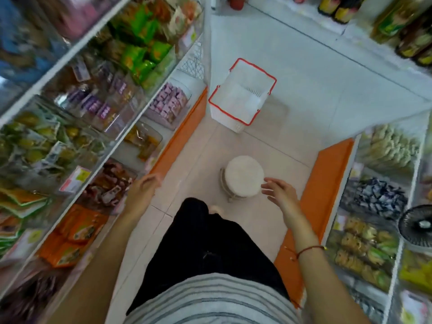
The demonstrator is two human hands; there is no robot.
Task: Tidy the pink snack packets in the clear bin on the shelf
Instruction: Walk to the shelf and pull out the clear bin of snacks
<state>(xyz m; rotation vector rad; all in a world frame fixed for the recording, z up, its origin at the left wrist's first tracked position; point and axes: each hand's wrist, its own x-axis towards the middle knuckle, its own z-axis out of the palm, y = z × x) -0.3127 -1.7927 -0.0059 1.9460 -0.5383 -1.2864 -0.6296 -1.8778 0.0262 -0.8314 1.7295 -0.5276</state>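
Both hands (pixel 142 188) (pixel 279 190) hang loose, holding nothing; pink snack packets (pixel 169 102) labels blurred unreadable

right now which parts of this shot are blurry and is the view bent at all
Head view: the left shelves smear with motion blur, worst toward the left edge; the pink snack packets and basket are sharper; both hands, left hand and right hand, are slightly soft; wide-angle distortion splays the shelves outward; lighting is even.

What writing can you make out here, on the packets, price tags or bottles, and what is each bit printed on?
No text can be read in this picture.
Pink snack packets in the clear bin: print too blurred.
Purple packets: white marks, unreadable.
Shelf price tag: too small and blurred.
Bottles: yellow labels, unreadable.
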